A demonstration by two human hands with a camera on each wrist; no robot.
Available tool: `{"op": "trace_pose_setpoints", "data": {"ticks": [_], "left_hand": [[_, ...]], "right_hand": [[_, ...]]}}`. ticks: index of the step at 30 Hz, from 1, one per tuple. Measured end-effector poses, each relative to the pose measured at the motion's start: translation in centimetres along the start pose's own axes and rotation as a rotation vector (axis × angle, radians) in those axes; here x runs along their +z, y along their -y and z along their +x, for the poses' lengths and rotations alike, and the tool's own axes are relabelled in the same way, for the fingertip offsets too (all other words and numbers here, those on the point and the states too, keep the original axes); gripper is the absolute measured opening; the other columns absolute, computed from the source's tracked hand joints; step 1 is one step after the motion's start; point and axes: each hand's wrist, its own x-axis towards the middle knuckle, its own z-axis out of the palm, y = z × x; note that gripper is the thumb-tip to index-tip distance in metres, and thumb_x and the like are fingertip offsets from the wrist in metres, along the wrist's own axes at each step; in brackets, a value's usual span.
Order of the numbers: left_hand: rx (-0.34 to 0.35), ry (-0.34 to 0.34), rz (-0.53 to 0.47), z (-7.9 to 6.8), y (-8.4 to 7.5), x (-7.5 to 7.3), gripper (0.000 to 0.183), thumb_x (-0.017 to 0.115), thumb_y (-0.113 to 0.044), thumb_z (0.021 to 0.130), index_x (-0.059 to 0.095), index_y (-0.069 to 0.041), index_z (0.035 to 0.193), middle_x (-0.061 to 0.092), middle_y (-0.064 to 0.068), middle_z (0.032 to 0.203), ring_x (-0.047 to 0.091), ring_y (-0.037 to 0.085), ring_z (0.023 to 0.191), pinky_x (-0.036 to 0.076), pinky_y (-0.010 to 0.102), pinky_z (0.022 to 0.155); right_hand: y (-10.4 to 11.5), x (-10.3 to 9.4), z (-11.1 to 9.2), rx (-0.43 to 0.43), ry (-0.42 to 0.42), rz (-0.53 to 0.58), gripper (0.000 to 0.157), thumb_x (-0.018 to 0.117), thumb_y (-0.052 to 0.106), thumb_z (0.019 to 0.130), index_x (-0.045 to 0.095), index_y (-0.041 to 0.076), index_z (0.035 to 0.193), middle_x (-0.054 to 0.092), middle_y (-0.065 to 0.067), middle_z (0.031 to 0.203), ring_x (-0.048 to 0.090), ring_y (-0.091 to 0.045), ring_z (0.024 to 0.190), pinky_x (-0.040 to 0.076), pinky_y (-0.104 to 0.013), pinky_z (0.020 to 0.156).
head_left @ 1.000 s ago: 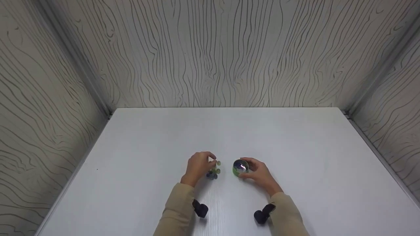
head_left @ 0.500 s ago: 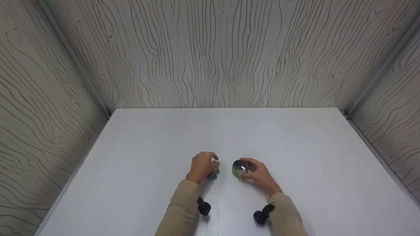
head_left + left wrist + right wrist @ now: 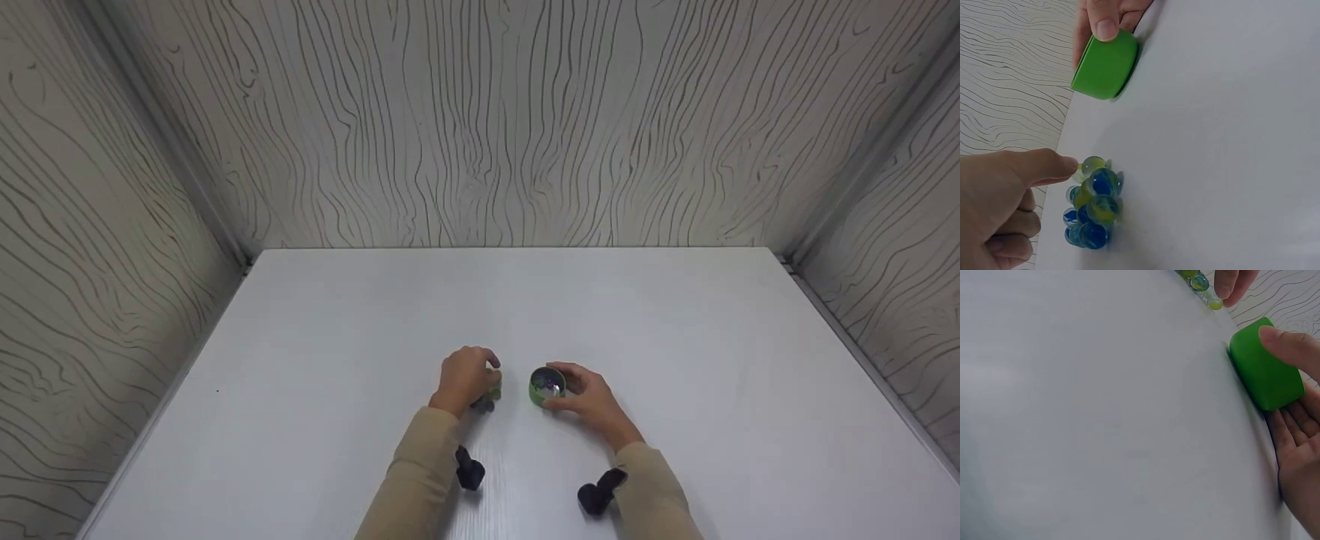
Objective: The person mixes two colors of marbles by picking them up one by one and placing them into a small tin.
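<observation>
Glass marbles [image 3: 1100, 208], blue and yellow-green, lie bunched on the white table. My left hand [image 3: 463, 377] reaches over the far end of the bunch, index fingertip right at a pale yellow marble [image 3: 1093, 165]; the other fingers are curled under in the left wrist view. The hand covers part of the bunch in the head view. To the right, my right hand [image 3: 592, 399] grips a small round green bowl [image 3: 1266, 365] by its side, thumb on the near wall. The bowl stands upright, and its inside [image 3: 547, 381] looks dark and glossy.
Around the hands spreads the white table top [image 3: 360, 315]. Wood-grain panels [image 3: 480, 127] rise behind it and at both sides. Black wrist cameras [image 3: 470, 472] stick out from both beige sleeves.
The left hand has shifted slightly right and closer over the marbles, covering more of them. The right hand and green bowl stay almost where they were.
</observation>
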Motion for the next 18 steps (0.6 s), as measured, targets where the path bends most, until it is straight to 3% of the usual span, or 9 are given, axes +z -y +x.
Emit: {"op": "trace_pose_setpoints", "data": {"ticks": [18], "left_hand": [[0.003,-0.008,0.037,0.09,-0.13,0.31,0.016,0.068,-0.017,0.084,0.076,-0.01,0.096,0.074,0.008,0.102,0.068,0.026,0.101,0.054,0.038,0.089]], "right_hand": [[0.02,-0.01,-0.05,-0.005,0.01,0.016,0.067,0.081,0.013,0.074,0.053,0.003,0.133,0.054,-0.021,0.138,0.048,-0.039,0.133,0.035,-0.048,0.113]]}}
